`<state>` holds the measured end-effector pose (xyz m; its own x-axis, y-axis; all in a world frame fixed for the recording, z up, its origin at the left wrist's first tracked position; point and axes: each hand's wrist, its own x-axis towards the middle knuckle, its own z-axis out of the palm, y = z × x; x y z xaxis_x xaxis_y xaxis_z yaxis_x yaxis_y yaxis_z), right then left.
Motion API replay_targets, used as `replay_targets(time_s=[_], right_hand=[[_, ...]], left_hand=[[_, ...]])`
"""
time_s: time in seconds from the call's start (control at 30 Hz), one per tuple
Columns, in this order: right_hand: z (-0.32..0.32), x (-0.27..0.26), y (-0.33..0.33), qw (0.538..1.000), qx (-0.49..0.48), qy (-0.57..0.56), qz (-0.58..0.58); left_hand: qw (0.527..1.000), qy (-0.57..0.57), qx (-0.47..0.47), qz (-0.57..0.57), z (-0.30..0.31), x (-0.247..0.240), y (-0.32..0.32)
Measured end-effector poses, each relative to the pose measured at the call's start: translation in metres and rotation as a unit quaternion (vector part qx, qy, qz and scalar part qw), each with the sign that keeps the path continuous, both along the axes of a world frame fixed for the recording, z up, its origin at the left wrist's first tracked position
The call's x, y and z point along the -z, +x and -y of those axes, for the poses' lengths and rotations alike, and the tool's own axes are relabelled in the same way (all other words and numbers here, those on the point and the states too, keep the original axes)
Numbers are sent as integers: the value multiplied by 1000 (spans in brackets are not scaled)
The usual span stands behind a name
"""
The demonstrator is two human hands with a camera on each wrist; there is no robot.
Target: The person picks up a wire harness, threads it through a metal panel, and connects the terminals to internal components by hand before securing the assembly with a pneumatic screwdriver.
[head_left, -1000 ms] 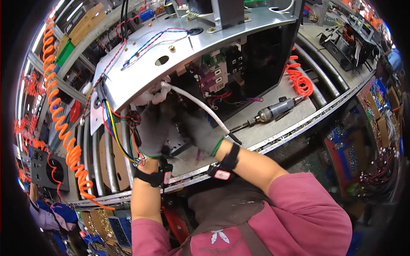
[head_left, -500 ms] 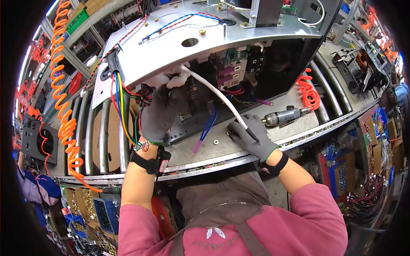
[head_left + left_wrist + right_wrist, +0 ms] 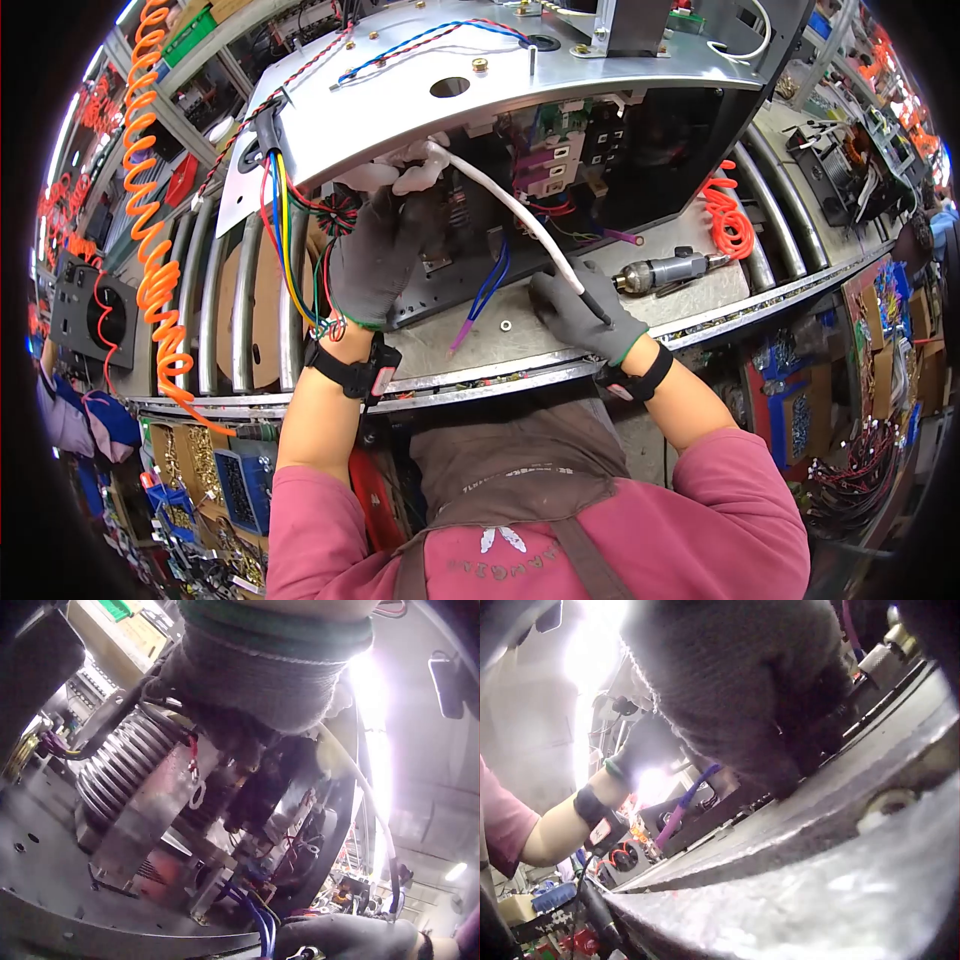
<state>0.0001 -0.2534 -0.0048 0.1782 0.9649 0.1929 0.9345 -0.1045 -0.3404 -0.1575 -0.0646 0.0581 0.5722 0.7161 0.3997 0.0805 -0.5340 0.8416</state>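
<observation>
My gloved left hand (image 3: 375,265) reaches under the metal top panel (image 3: 380,100) into an opened machine, its fingertips hidden among dark parts. White wrapping (image 3: 415,178) hangs just above its fingers. Inside, the left wrist view shows a ribbed metal coil (image 3: 131,769) close below that hand. My gloved right hand (image 3: 590,320) is down on the bench, fingers bent toward the surface; what lies under them is hidden. A white cable (image 3: 525,215) with a black end runs from the wrapping across the back of this hand. A small nut (image 3: 505,325) sits on the bench to its left.
A power screwdriver (image 3: 665,272) with a coiled red hose (image 3: 728,225) lies right of the right hand. Blue wires (image 3: 490,280) with purple ends stick out from the machine. Coloured wires (image 3: 280,240) hang at its left corner. Rollers (image 3: 245,320) flank the bench.
The right hand left the left hand's side inside the machine and came down right onto the bench beside the screwdriver, under the white cable. In the last half second both hands barely moved.
</observation>
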Motion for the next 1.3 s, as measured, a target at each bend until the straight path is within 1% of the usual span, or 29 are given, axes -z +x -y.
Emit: replay_targets(time_s=[0.07,0.13,0.2,0.27,0.3,0.33,0.4,0.43,0.47,0.53,0.57,0.6,0.63,0.67,0.7,0.73,0.77,0.87,0.9,0.93,1.0,1.03,1.07,1.13,1.17,1.2,1.23,1.27,1.3], right_hand=[[3,-4,-3,999,-25,45,-18],[4,-13,-18,995,3,88,-57],[3,-17,-33,983,-6,92,-158],[-4,6,-45,979,-35,123,-156],[-6,15,-47,987,-36,55,-149],[-9,20,-51,993,-29,69,-92],[-11,21,-52,995,-19,63,-77],[-12,22,-53,995,-23,64,-73],[-12,24,-53,997,-13,42,-68],[-10,27,-53,998,-6,20,-55],[-7,27,-52,997,-12,41,-72],[-5,27,-51,994,-19,61,-88],[-4,24,-51,993,-12,72,-88],[-3,18,-50,994,-20,69,-80],[-1,10,-51,992,-18,50,-118],[0,5,-51,987,-16,30,-155],[-1,4,-52,991,-10,32,-130],[1,4,-57,989,12,57,-138],[1,8,-57,985,12,85,-151],[4,12,-56,960,59,49,-270],[3,7,-67,951,126,77,-271],[0,19,-66,964,119,106,-210],[-2,24,-68,966,118,98,-207],[-6,32,-70,981,121,104,-109],[-7,34,-68,983,131,86,-92],[-3,34,-66,979,113,113,-123],[-3,28,-69,975,127,109,-145],[-1,19,-70,966,136,108,-189],[2,20,-65,958,147,111,-222]], left_hand=[[999,-23,22,3,1,-3,-2],[998,-44,42,9,2,-6,-3],[993,-69,77,56,5,-10,-2],[993,-74,79,47,2,-9,-5],[992,-83,84,36,0,-8,-6],[993,-80,83,40,-1,-6,-7],[994,-62,93,-5,-4,-2,-10],[992,-88,41,-87,-4,-4,-10],[992,-86,38,-82,0,-5,-11],[999,-26,14,-33,18,-11,-13],[996,-27,0,-83,28,-26,-24],[997,-28,-6,-73,31,-12,-30],[999,31,1,-37,30,12,-36],[996,90,6,-4,36,18,-41],[996,85,-3,3,46,23,-48],[996,22,53,-62,64,10,-53],[985,-43,109,-124,74,4,-56],[970,-119,132,-168,78,19,-60],[969,-148,141,-136,79,35,-59],[968,-176,149,-102,80,50,-57],[955,-211,190,-87,81,61,-55],[963,-168,170,-126,80,66,-50],[964,-129,155,-172,83,70,-46],[958,-209,135,-141,84,80,-44],[975,-154,137,-84,84,95,-44],[980,-144,129,-41,86,112,-42],[958,-233,142,-85,88,95,-48],[946,-265,152,-112,87,68,-58],[949,-280,140,-39,87,80,-58]])
